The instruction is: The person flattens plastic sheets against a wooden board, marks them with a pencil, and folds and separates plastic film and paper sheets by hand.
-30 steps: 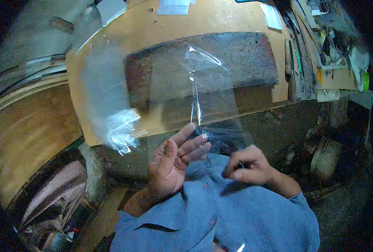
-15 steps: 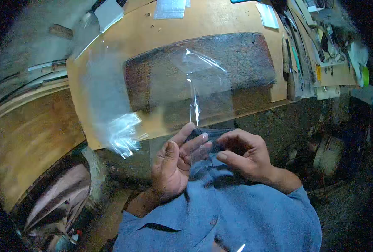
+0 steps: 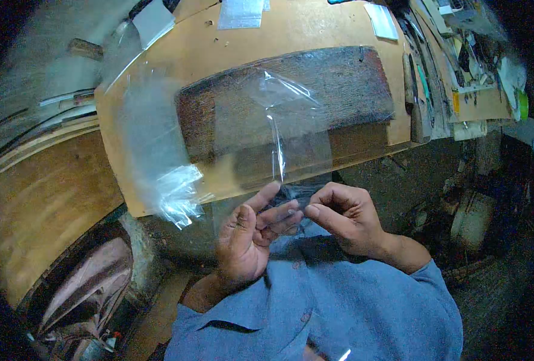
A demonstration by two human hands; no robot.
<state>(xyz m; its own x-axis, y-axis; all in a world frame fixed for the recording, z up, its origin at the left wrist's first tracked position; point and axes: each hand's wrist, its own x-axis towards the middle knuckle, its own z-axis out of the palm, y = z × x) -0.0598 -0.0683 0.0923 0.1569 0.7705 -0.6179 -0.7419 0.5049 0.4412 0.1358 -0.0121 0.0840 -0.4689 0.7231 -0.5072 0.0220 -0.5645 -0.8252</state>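
A clear plastic bag (image 3: 303,141) stretches from my hands over the near edge of the bench, with bright glare streaks along its middle. My left hand (image 3: 243,240) is at its near end, palm up. Its fingers are apart and half bent, the tips against the film, while the thumb stands away from them. My right hand (image 3: 348,219) is closed at the right of the same end, thumb and index finger pinched together on the film. The exact edge between those fingertips is too clear to make out.
Beneath the bag, a dark worn wooden board (image 3: 351,78) lies on the tan bench top (image 3: 188,48). A pile of clear plastic bags (image 3: 152,132) overhangs the bench's left front. Knives and long tools (image 3: 420,90) line the right side. A brown cloth-like bundle (image 3: 92,283) is lower left.
My right thumb and index finger have come together and shifted slightly left, toward my left fingertips. My left hand and the bag have barely moved.
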